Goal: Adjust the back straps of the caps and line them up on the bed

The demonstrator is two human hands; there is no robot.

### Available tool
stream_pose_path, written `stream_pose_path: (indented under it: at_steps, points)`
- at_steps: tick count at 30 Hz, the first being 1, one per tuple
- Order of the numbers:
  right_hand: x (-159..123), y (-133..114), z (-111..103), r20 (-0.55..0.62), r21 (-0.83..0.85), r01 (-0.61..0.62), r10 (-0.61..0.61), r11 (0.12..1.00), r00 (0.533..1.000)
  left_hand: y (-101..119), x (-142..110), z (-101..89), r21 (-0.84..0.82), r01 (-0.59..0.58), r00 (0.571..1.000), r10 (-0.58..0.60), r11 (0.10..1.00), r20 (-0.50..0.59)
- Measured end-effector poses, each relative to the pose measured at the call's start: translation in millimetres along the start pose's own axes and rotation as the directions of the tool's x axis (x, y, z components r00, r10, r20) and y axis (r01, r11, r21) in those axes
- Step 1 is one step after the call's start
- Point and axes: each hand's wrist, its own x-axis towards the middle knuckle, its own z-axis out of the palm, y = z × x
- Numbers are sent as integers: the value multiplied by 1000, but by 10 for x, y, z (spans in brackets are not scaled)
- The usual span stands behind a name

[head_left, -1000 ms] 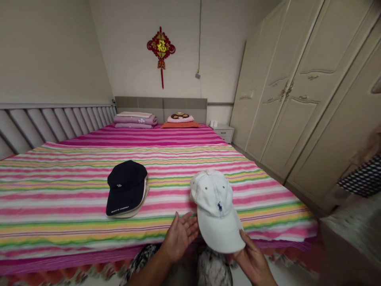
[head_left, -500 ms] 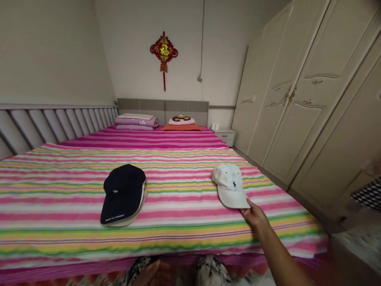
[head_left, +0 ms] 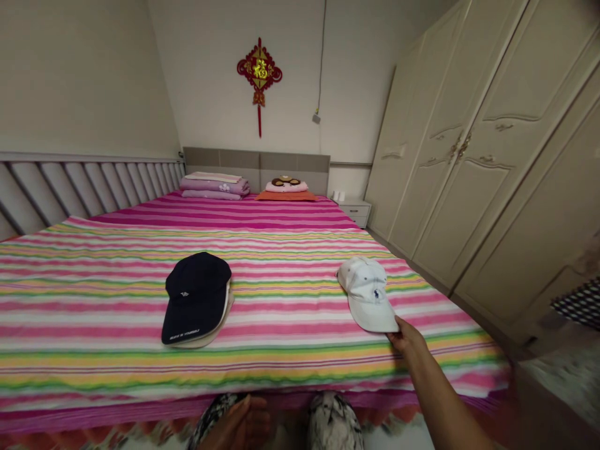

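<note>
A white baseball cap [head_left: 366, 287] with a small dark logo lies on the striped bedsheet [head_left: 290, 315], right of the middle. My right hand [head_left: 405, 335] pinches the edge of its brim, thumb on top and fingers underneath. To the left sits a navy baseball cap [head_left: 199, 287] with light lettering along the brim. It is stacked over a beige cap [head_left: 219, 329], of which only the edge shows. My left hand [head_left: 248, 420] is low in the view, by my patterned trouser leg. Its fingers are loosely curved, thumb apart, with nothing in them.
Folded purple bedding [head_left: 215, 185] and a pink pillow [head_left: 287, 186] rest near the headboard [head_left: 290, 165]. A slatted rail [head_left: 94, 181] runs along the left side. On the right stand a nightstand [head_left: 355, 209] and a tall wardrobe [head_left: 440, 156].
The white cap has shifted slightly right and turned a little, with my right hand still on its brim. The view has tilted slightly. My left hand stays low by my leg.
</note>
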Motion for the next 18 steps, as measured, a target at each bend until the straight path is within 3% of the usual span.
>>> stream_pose_path:
  at_steps: [4, 11, 18]
  points:
    - [-161, 86, 45, -76, 56, -31, 36, 998, 997, 39, -53, 30, -3, -23, 1000, 23, 1000, 8]
    - [-437, 288, 161, -6, 23, -126, 126, 992, 992, 44, -77, 20, 11, -44, 999, 44, 999, -10]
    - [-617, 325, 115, 4, -19, -67, 68, 998, 998, 71, -120, 37, -11, -82, 997, 82, 997, -7]
